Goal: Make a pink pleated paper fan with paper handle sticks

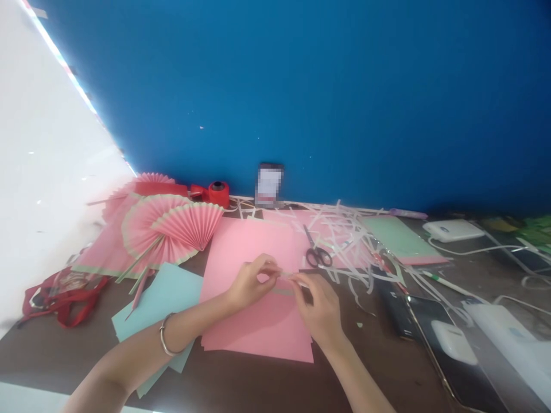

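Above the stack of pink paper (258, 327), my left hand (253, 280) and my right hand (316, 301) come close together. Each pinches an end of a small, thin pale strip (286, 276), too small to make out well. A greenish strip (282, 292) lies on the pink sheet just below the fingertips. Scissors with dark handles (319, 257) rest right behind my right hand, beside a heap of white paper strips (344, 241). Light blue sheets (161, 292) lie partly under my left forearm, which wears a bangle.
Pleated pink paper fans (172, 226) and a red ribbon (81, 298) lie at the left. A red tape dispenser (218, 195) and a phone (269, 184) stand near the blue wall. Phones (447, 344), white devices and cables spread over the right side.
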Demonstrator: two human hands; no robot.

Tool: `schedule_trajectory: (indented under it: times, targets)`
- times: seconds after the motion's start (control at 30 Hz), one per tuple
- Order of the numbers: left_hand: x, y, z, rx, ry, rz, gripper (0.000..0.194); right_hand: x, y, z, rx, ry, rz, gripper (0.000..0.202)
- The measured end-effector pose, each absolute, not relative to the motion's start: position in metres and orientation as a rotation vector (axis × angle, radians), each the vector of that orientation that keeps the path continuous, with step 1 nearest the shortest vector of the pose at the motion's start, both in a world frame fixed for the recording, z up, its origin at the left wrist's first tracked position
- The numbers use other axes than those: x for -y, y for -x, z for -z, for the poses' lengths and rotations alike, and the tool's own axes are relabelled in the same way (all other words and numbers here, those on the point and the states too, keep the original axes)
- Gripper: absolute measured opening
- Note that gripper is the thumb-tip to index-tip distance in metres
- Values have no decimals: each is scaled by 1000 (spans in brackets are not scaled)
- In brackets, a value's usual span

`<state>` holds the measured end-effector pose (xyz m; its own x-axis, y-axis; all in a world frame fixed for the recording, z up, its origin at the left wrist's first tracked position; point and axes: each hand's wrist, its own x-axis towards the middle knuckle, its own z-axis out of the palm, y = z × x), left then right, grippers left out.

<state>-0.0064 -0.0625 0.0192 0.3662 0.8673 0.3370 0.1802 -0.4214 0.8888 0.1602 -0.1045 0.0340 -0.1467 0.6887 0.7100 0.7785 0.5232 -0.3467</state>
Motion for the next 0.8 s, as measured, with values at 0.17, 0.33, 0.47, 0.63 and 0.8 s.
schedule_trajectory:
  times: [0.17, 0.33, 0.47, 0.63, 0.8]
  targets:
    - [63, 6, -20, -939, -1848, -1087, 11, 105, -156, -36, 1870, 1216, 138, 12]
    - [65, 6, -20, -948, -1871, -1046, 10, 104, -154, -34, 1881, 1222, 185, 12]
    - [66, 6, -21, -934, -1891, -1031, 7, 103, -155, -30, 1888, 1221, 188, 11]
    - [67, 6, -23, -913, -1891, -1020, 8, 103, -155, -27, 1889, 1227, 186, 11]
    - [67, 5, -23, -892, -1900, -1021, 8, 103, -155, -26, 1888, 1243, 184, 11]
